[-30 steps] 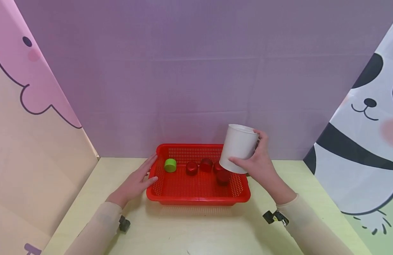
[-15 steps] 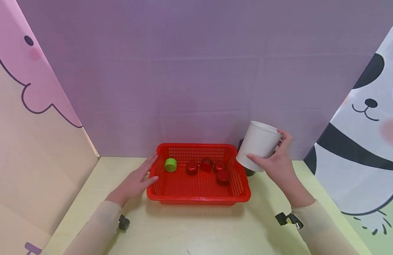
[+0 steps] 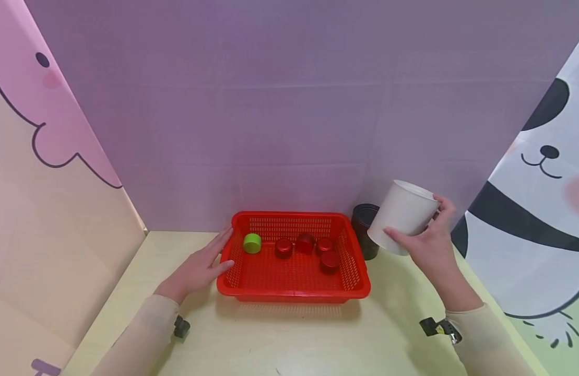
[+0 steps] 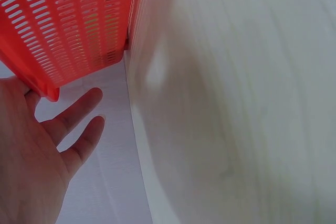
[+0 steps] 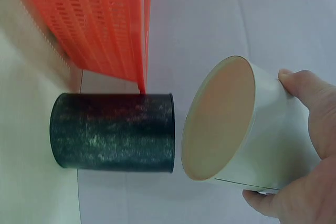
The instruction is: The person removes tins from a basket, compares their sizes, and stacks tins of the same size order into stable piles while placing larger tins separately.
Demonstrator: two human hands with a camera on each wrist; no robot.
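Observation:
My right hand (image 3: 432, 248) grips a white cylindrical container (image 3: 402, 214), held tilted in the air right of the red basket (image 3: 294, 294). In the right wrist view its hollow mouth (image 5: 223, 119) faces down toward the table, and nothing shows inside. Just left of it, a dark cylindrical can (image 3: 363, 230) stands upright beside the basket, apart from the container. My left hand (image 3: 195, 269) rests at the basket's left rim with fingers straight. Inside the basket lie a green round piece (image 3: 252, 243) and several red round pieces (image 3: 283, 248).
A pale wooden table (image 3: 289, 344) bears the basket and can. A purple backdrop (image 3: 289, 115) rises right behind them. Printed panels flank the table, with a panda (image 3: 538, 219) on the right one.
My right hand has carried the white container rightward from over the basket's right end, uncovering the red pieces there and the dark can. The left hand stays at the rim.

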